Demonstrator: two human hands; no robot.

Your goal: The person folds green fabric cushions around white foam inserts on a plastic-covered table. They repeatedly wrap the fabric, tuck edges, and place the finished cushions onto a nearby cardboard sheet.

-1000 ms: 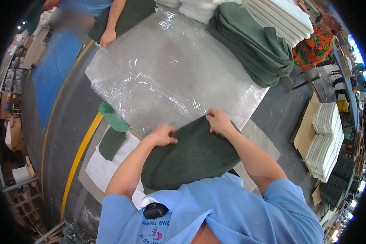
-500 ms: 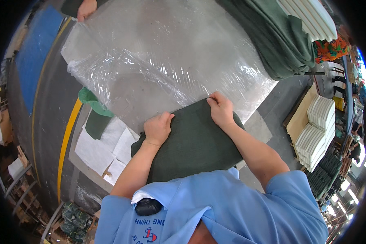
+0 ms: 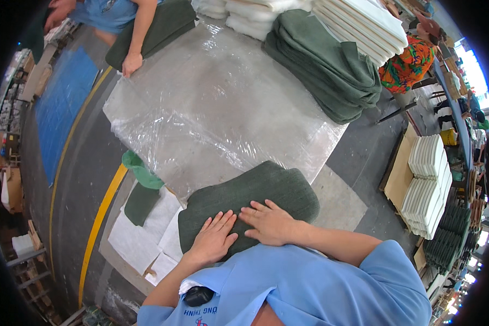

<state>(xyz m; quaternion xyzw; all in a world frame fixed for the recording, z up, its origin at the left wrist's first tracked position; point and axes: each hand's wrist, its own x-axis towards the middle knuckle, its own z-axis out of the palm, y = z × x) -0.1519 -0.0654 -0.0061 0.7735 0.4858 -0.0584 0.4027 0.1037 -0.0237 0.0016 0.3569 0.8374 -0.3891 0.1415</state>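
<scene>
A dark green fabric-covered cushion (image 3: 255, 187) lies at the near edge of the plastic-wrapped table (image 3: 217, 92), close against my body. My left hand (image 3: 214, 237) rests flat on its near side, fingers stretched out. Just to the right, my right hand (image 3: 270, 223) also presses flat on the fabric, its fingertips almost meeting the left hand's. Neither hand grips anything. The cushion's near edge is partly hidden by my hands and shirt.
Folded dark green fabric pieces (image 3: 326, 70) are piled at the table's far right, beside stacked white pads (image 3: 364, 32). A co-worker's hand (image 3: 131, 63) touches the far left corner near another green pile (image 3: 163, 32). White sheets (image 3: 138, 239) lie below left; more white pads (image 3: 426, 179) stand right.
Both hands have let go of the cushion's far edge and drawn back toward me, now lying flat on it. My view has shifted, showing more of the table's far side.
</scene>
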